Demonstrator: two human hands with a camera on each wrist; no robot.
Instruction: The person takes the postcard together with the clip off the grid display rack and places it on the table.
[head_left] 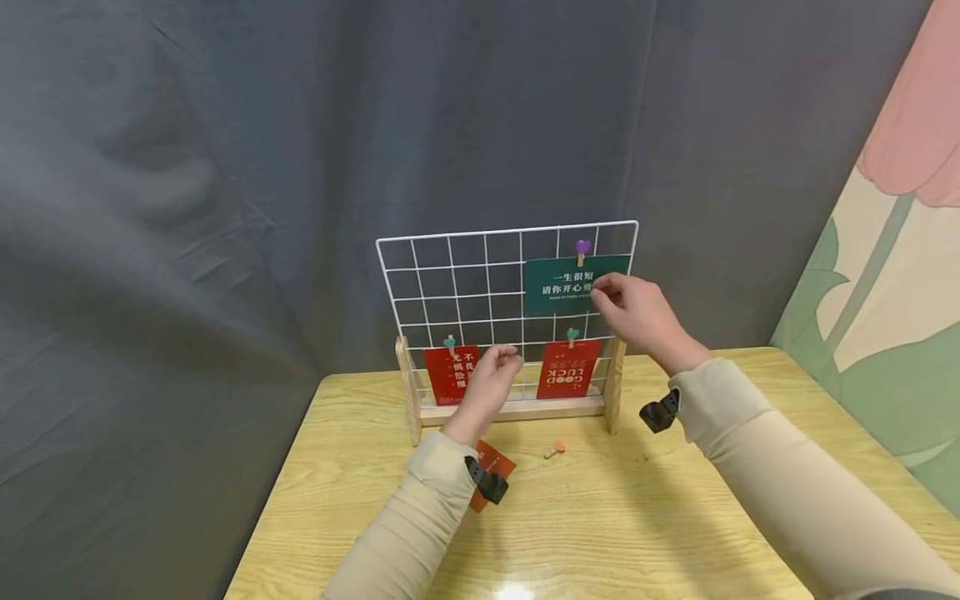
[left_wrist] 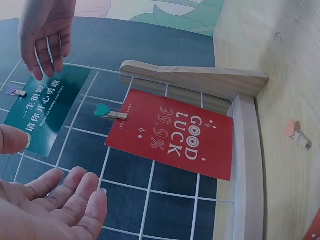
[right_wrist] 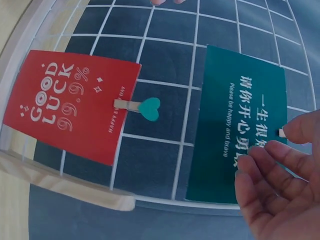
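A green card (head_left: 556, 286) hangs at the upper right of a white wire grid (head_left: 504, 295), held by a clothespin with a purple heart (head_left: 582, 247). My right hand (head_left: 637, 310) is at the card's right side, its fingers loosely bent and holding nothing; whether they touch the card I cannot tell. My left hand (head_left: 489, 387) hovers before the lower middle of the grid, empty, with relaxed fingers (left_wrist: 80, 200). Below the green card hangs a red GOOD LUCK card (right_wrist: 72, 105) on a clothespin with a teal heart (right_wrist: 149, 109). Another red card (head_left: 448, 375) hangs lower left, partly behind my left hand.
The grid stands in a wooden base (head_left: 517, 410) on a wood-grain table (head_left: 600, 508). On the table lie a clothespin with an orange heart (head_left: 556, 449) and a red card (head_left: 491, 460) partly under my left wrist. A grey curtain (head_left: 480, 117) hangs behind.
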